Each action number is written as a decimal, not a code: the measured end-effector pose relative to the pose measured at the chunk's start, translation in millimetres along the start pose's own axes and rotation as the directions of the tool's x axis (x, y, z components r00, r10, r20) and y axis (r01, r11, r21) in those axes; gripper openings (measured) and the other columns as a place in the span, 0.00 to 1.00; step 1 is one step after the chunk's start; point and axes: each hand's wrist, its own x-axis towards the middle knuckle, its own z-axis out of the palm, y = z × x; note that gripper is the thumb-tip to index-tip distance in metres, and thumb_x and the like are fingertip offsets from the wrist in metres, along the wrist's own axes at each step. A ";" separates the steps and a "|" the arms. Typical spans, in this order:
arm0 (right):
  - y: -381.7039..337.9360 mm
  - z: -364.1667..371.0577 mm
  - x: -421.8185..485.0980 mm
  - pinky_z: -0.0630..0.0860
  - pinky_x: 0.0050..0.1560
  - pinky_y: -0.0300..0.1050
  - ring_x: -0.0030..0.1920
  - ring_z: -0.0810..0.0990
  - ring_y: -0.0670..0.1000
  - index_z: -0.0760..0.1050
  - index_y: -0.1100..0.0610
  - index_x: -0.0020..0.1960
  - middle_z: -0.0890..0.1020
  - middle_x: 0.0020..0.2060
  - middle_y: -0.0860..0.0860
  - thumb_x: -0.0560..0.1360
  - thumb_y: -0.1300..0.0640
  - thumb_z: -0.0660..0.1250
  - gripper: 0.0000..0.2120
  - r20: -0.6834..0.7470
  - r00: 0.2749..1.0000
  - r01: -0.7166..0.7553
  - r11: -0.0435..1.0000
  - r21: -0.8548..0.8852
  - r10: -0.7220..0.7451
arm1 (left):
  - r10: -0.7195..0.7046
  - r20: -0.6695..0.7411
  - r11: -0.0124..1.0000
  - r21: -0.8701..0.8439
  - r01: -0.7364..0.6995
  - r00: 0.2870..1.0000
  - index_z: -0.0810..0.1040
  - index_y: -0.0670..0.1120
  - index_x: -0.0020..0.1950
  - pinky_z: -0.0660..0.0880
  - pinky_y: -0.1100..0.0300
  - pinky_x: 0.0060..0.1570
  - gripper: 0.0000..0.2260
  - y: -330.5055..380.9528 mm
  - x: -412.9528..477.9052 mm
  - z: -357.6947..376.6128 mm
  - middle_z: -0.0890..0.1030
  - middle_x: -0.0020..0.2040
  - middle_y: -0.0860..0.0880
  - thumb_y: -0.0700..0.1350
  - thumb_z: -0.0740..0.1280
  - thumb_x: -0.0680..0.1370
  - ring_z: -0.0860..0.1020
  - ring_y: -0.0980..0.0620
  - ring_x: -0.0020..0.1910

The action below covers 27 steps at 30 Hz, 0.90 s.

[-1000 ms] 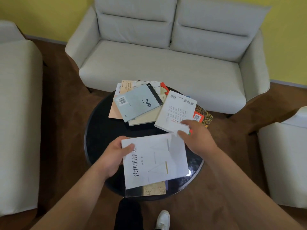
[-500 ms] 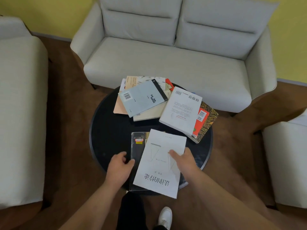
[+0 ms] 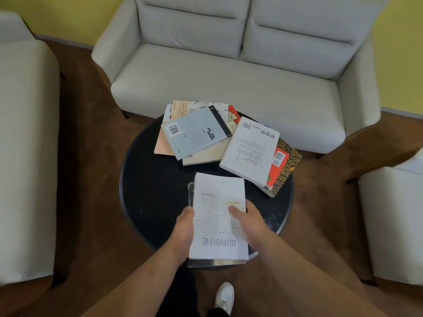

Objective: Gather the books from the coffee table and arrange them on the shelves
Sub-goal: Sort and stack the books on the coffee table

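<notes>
A white book (image 3: 217, 216) with black characters lies squarely on a dark book (image 3: 215, 263) at the near edge of the round black coffee table (image 3: 151, 186). My left hand (image 3: 183, 232) grips the left edge of this small stack. My right hand (image 3: 249, 223) holds its right edge, thumb on the white cover. Farther back lie a grey-blue book (image 3: 196, 131) on top of a pink and a cream book, and a white book (image 3: 251, 149) on an orange-and-patterned book (image 3: 286, 165). No shelves are in view.
A pale two-seat sofa (image 3: 229, 76) stands behind the table. An armchair (image 3: 25, 156) is at the left and another pale seat (image 3: 393, 213) at the right. My white shoe (image 3: 224, 296) rests on the brown carpet below the table.
The white book has been turned and squared up on top of the dark book. Both hands have closed in on the stack's sides.
</notes>
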 end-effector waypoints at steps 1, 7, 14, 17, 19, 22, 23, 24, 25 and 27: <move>-0.4 1.0 -1.4 0.79 0.37 0.43 0.52 0.84 0.51 0.74 0.47 0.64 0.85 0.55 0.48 0.81 0.56 0.68 0.13 0.028 1.000 -0.010 1.000 -0.004 0.010 | -0.050 0.036 0.997 -0.055 0.052 0.998 0.80 0.51 0.60 0.82 0.45 0.49 0.18 -1.0 -2.9 1.8 0.85 0.56 0.44 0.56 0.53 0.85 0.84 0.40 0.52; 0.4 2.7 -4.7 0.82 0.53 0.51 0.60 0.83 0.53 0.66 0.40 0.72 0.83 0.62 0.49 0.81 0.68 0.64 0.29 0.256 0.966 -0.015 0.997 -0.077 0.035 | 0.077 0.131 0.993 -0.098 -0.065 0.988 0.79 0.53 0.63 0.82 0.52 0.38 0.10 17.5 7.4 -7.9 0.87 0.54 0.46 0.48 0.60 0.85 0.87 0.46 0.47; 2.1 0.7 -4.1 0.82 0.50 0.58 0.59 0.83 0.61 0.69 0.47 0.73 0.83 0.61 0.55 0.81 0.69 0.63 0.25 0.222 0.970 -0.123 0.986 0.113 0.096 | 0.053 0.184 0.995 -0.090 -0.037 0.982 0.66 0.63 0.75 0.80 0.42 0.55 0.23 15.4 9.6 -3.0 0.83 0.62 0.48 0.42 0.61 0.84 0.83 0.42 0.58; 0.5 3.7 -2.4 0.84 0.41 0.53 0.54 0.86 0.58 0.73 0.46 0.71 0.87 0.56 0.53 0.81 0.67 0.65 0.24 0.201 0.976 -0.117 0.981 0.154 0.084 | 0.090 0.227 0.993 -0.090 -0.072 0.970 0.71 0.62 0.72 0.79 0.38 0.58 0.22 19.8 14.6 -9.3 0.84 0.61 0.48 0.39 0.60 0.84 0.84 0.42 0.57; 1.7 6.1 -1.4 0.84 0.40 0.52 0.54 0.86 0.58 0.74 0.46 0.72 0.87 0.56 0.52 0.82 0.65 0.66 0.22 0.178 0.981 -0.107 0.984 0.144 0.081 | 0.106 0.222 0.994 -0.021 -0.104 0.969 0.70 0.62 0.73 0.79 0.39 0.58 0.22 24.6 16.6 -8.5 0.84 0.62 0.48 0.39 0.59 0.85 0.84 0.43 0.58; 2.2 7.9 -2.7 0.84 0.39 0.47 0.53 0.86 0.54 0.72 0.45 0.73 0.87 0.56 0.50 0.82 0.60 0.67 0.22 0.152 0.987 -0.057 0.996 0.068 0.046 | 0.114 0.225 0.991 0.039 -0.125 0.968 0.68 0.62 0.73 0.79 0.41 0.58 0.23 26.6 19.2 -9.4 0.83 0.63 0.49 0.39 0.60 0.85 0.83 0.44 0.59; 2.1 8.1 -3.3 0.83 0.38 0.45 0.53 0.86 0.53 0.71 0.43 0.73 0.86 0.56 0.48 0.83 0.58 0.66 0.21 0.156 0.987 -0.038 0.999 0.039 0.032 | 0.114 0.245 0.991 0.034 -0.126 0.963 0.69 0.61 0.73 0.78 0.40 0.60 0.23 26.8 18.8 -11.2 0.83 0.63 0.48 0.37 0.60 0.84 0.83 0.44 0.60; 1.2 8.7 -3.8 0.83 0.37 0.43 0.52 0.86 0.51 0.69 0.41 0.73 0.86 0.56 0.46 0.83 0.57 0.65 0.21 0.170 0.985 -0.028 1.000 0.015 0.025 | 0.113 0.274 0.992 0.020 -0.123 0.955 0.70 0.59 0.73 0.77 0.38 0.62 0.24 26.9 19.0 -13.3 0.82 0.64 0.46 0.35 0.59 0.84 0.82 0.42 0.61; -0.6 9.8 -4.2 0.83 0.38 0.42 0.53 0.85 0.50 0.67 0.38 0.73 0.85 0.56 0.45 0.84 0.57 0.63 0.21 0.189 0.982 -0.029 1.000 0.002 0.028 | 0.113 0.304 0.993 0.003 -0.119 0.946 0.70 0.57 0.73 0.74 0.35 0.64 0.25 26.7 19.5 -15.2 0.81 0.66 0.44 0.32 0.58 0.83 0.81 0.39 0.63; -4.9 11.9 -5.6 0.83 0.41 0.46 0.56 0.84 0.51 0.64 0.34 0.72 0.84 0.58 0.45 0.85 0.58 0.61 0.23 0.225 0.973 -0.062 0.998 0.024 0.055 | 0.114 0.328 0.994 -0.032 -0.109 0.938 0.69 0.55 0.75 0.70 0.32 0.66 0.27 26.5 19.2 -16.7 0.79 0.67 0.41 0.29 0.57 0.81 0.78 0.35 0.65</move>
